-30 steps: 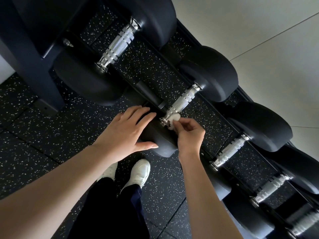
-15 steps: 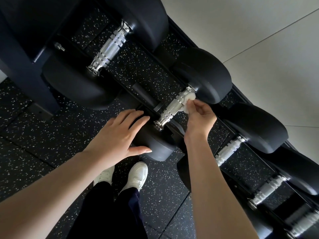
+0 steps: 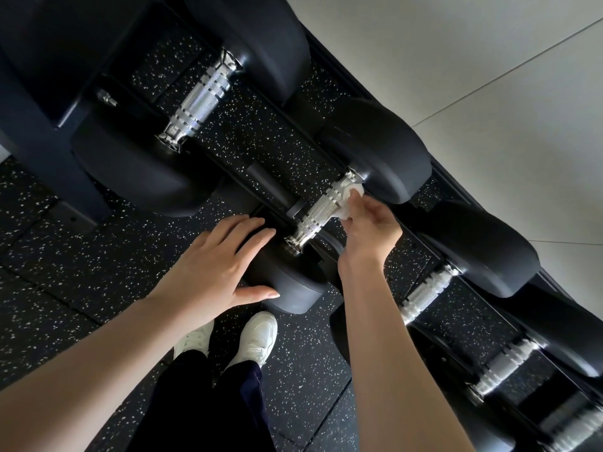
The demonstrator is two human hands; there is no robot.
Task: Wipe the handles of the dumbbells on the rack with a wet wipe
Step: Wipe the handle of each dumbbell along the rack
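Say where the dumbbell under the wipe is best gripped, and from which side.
Probably the knurled chrome handle, mid-length, from above: bulky black heads block both ends, and the right hand holds the wipe against its far end.

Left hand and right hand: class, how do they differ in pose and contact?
The left hand lies flat, fingers straight, on the dumbbell's near head; the right hand pinches a wipe against the handle. The left holds nothing; the right holds the wipe. Both touch the same dumbbell.
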